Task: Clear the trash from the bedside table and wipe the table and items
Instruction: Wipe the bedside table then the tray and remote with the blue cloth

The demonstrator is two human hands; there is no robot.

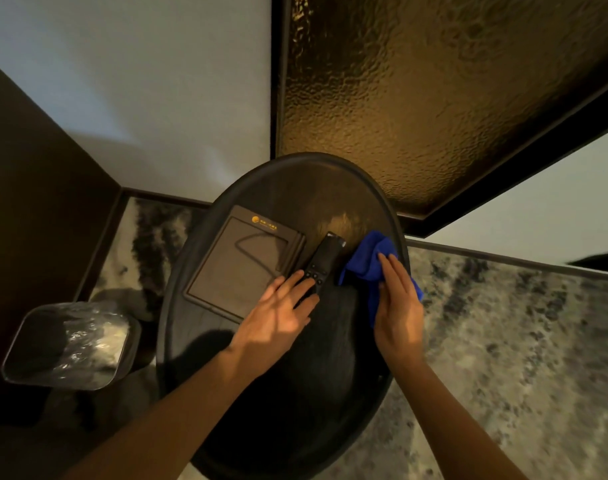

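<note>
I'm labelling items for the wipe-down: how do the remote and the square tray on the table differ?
The remote is long and narrow; the square tray is broad and flat. The remote shows buttons near its lower end, while the tray bears a gold logo at its top edge. The left hand rests on the remote's lower end and overlaps the tray's near corner. Both are dark and lie side by side on the round table.

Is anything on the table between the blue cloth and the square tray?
Yes. The black remote lies between the blue cloth and the square tray, with the left hand resting on its near end.
</note>
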